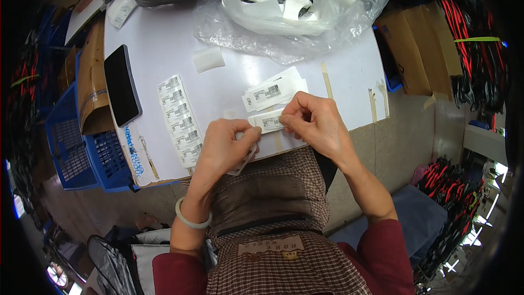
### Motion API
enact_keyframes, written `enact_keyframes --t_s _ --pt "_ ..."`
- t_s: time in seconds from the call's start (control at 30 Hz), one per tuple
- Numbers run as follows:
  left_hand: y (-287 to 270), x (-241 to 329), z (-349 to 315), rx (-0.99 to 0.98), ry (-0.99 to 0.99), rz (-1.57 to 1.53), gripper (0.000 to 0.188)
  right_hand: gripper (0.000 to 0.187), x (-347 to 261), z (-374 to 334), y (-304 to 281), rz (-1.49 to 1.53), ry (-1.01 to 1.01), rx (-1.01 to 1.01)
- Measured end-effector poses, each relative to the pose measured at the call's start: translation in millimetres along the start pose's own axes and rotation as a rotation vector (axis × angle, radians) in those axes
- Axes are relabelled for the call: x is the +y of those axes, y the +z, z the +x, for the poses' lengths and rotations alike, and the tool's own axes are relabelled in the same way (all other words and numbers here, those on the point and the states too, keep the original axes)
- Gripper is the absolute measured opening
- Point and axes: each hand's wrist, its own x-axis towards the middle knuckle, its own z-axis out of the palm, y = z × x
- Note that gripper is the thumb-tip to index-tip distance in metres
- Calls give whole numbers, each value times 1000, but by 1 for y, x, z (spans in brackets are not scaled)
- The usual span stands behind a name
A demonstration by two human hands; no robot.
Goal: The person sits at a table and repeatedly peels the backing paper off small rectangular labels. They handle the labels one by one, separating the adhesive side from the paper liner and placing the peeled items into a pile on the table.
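Note:
At the table's near edge, a white barcode label (269, 123) lies on a white card between my two hands. My right hand (321, 127) is closed, thumb and forefinger pinching the label's right end. Closed too, my left hand (229, 145) has its thumb and forefinger at the card's left end. A strip of barcode labels (240, 167) shows beneath the left hand, held in its curled fingers. Just beyond the label is a loose pile of white cards (274, 88), the top one bearing a barcode. To the left lies a longer label sheet (180, 122).
A dark phone (122, 84) lies along the white table's (234, 84) left edge. Farther back sit a blank paper piece (208, 59) and a clear plastic bag (213, 26) of paper strips. Blue crates (68, 153) and cardboard boxes (420, 49) flank the table.

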Motion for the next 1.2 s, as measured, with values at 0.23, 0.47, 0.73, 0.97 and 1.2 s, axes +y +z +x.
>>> enact_keyframes --t_s 0.23,0.47,0.73,0.97,1.2 --pt "7 10 6 86 138 362 41 11 2 -1 6 -144 -87 82" --pt "-12 33 -17 262 202 195 41 11 -11 2 -8 -12 -62 91" --pt "-18 42 47 136 141 765 34 30 -3 58 1 -628 -217 120" --pt "-29 24 22 -91 128 -202 29 21 -15 6 6 -244 -441 176" --pt "-22 23 -36 -201 267 -491 37 22 -9 -31 32 131 -467 161"
